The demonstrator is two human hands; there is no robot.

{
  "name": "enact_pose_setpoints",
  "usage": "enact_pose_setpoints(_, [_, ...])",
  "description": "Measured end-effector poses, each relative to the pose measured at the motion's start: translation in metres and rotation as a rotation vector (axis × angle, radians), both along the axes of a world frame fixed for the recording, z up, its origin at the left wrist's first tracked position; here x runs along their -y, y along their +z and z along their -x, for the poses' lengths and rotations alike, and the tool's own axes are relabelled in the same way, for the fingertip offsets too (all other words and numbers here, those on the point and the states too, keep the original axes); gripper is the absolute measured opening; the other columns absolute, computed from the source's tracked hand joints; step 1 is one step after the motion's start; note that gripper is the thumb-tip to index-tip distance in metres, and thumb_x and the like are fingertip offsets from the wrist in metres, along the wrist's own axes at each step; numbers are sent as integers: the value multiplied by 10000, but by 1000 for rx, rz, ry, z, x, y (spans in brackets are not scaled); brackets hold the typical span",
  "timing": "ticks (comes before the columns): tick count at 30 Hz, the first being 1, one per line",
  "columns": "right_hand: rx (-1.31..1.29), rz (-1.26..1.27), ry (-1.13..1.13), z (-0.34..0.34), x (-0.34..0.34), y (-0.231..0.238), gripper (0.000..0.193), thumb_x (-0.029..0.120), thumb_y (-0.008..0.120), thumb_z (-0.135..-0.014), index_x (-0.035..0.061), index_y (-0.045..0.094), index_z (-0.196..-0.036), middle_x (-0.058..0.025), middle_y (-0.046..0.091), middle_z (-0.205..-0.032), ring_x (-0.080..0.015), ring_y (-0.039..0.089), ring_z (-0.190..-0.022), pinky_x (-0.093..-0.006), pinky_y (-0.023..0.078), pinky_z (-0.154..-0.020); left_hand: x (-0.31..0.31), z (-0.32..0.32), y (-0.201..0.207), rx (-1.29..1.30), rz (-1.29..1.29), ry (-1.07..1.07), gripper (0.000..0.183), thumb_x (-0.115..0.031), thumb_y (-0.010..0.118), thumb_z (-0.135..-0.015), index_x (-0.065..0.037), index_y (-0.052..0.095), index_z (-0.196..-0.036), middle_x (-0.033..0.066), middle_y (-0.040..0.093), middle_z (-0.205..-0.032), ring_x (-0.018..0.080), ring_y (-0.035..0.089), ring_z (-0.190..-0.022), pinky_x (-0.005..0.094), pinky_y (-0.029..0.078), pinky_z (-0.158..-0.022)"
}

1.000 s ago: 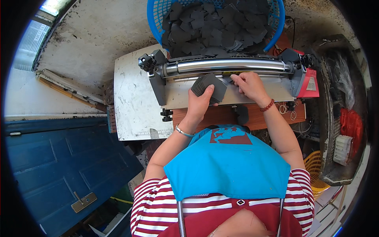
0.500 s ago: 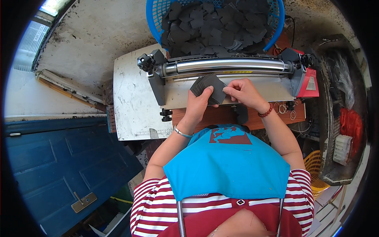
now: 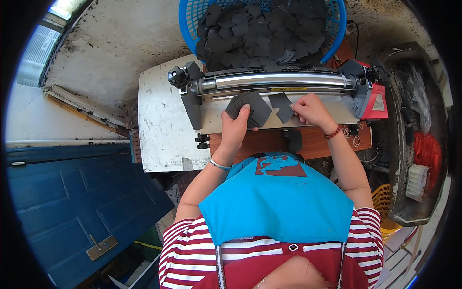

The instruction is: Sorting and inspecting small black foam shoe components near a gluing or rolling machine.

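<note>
My left hand point(image 3: 236, 126) grips a fanned stack of dark grey flat pieces point(image 3: 259, 111), thumb on top. Between the fingertips of my right hand point(image 3: 310, 111) is a single dark grey piece point(image 3: 281, 106), apart from the stack and just right of it. Both hands are over the metal feed plate point(image 3: 216, 115) of a roller machine. Its shiny steel roller point(image 3: 284, 80) runs crosswise just beyond the pieces. Part of the stack is hidden under my left thumb.
Behind the roller stands a blue plastic basket point(image 3: 188, 29) heaped with similar dark pieces. The machine has a black knob point(image 3: 177, 77) at left and a red side housing point(image 3: 379, 101) at right. A white tabletop point(image 3: 159, 125) lies left, a worn trough point(image 3: 399, 159) right.
My right hand has drawn one piece off the stack and moved right with it. The left hand has shifted slightly left with the rest of the stack.
</note>
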State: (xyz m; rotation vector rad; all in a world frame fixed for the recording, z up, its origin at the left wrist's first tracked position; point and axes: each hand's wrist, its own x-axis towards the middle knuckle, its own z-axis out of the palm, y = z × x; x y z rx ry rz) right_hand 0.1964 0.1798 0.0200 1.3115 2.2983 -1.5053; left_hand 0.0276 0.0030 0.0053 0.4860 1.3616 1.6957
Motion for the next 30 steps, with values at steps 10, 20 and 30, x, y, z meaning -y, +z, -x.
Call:
enact_pose_setpoints(10, [-347, 122, 157, 9, 27, -5, 376, 336, 605, -937, 33, 628, -715, 14, 566, -559, -38, 471, -442, -197, 359, -409, -12, -10, 8, 114, -29, -13, 195, -151, 526, -942, -32, 628, -1057, 34, 653, -861, 106, 636, -699, 243, 539, -499])
enact_pose_setpoints(20, [-53, -405, 72, 17, 3, -11, 507, 447, 521, -920, 56, 652, -626, -77, 599, -518, -217, 606, -518, -377, 470, -554, -14, -10, -1, 16, -19, -84, 190, -123, 529, -930, -35, 612, -1076, 56, 662, -901, 130, 655, -738, 272, 538, -506])
enact_pose_setpoints(30, [-344, 207, 127, 7, 21, -5, 329, 301, 595, -942, 64, 610, -714, 37, 557, -567, -32, 467, -445, -182, 349, -412, -15, -8, 2, 145, -74, -82, 218, -150, 505, -940, -10, 594, -1083, 74, 658, -893, 149, 658, -729, 271, 543, -508])
